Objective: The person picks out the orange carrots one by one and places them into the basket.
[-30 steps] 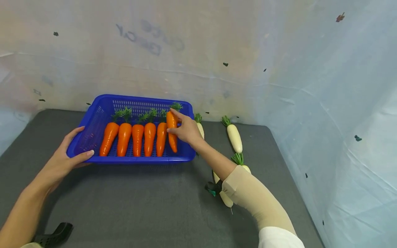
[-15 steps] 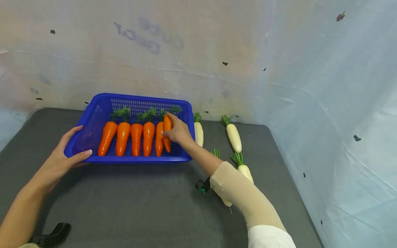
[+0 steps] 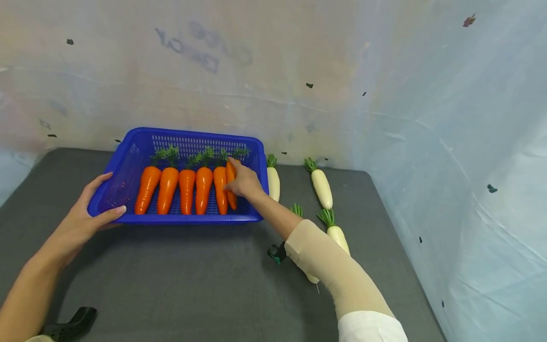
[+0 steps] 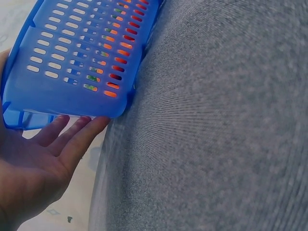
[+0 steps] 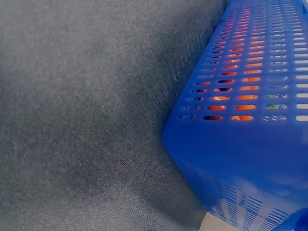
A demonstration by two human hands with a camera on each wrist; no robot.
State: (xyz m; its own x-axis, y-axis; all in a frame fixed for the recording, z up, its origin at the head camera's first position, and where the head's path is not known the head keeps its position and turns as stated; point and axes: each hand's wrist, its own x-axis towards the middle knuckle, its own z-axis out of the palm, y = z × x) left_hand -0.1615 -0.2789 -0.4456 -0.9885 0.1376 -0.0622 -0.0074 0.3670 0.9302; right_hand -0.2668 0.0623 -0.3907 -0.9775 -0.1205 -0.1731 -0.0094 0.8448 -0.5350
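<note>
A blue plastic basket [image 3: 205, 219] holds a row of several orange carrots with green tops. My left hand [image 3: 91, 216] grips the basket's left end, thumb over the rim; in the left wrist view the fingers of that hand [image 4: 38, 166] reach along the basket's slotted wall [image 4: 62, 94]. Inside the basket at its right end, my right hand [image 3: 244, 181] pinches the rightmost carrot [image 3: 232, 201] between thumb and fingers. That carrot lies close beside its neighbour [image 3: 220, 192]. Only the basket's outer wall [image 5: 236, 149] shows in the right wrist view; the right hand is hidden there.
Several white radishes with green tops lie right of the basket, including one near the back [image 3: 322, 189] and one below it [image 3: 337, 237]. My right forearm partly covers others. A pale sheet [image 3: 299, 57] hangs behind the dark grey table [image 3: 192, 285].
My right hand has moved left and down with the carrot, bringing it in beside the row. The left hand keeps its hold on the basket, and the whole view has shifted slightly.
</note>
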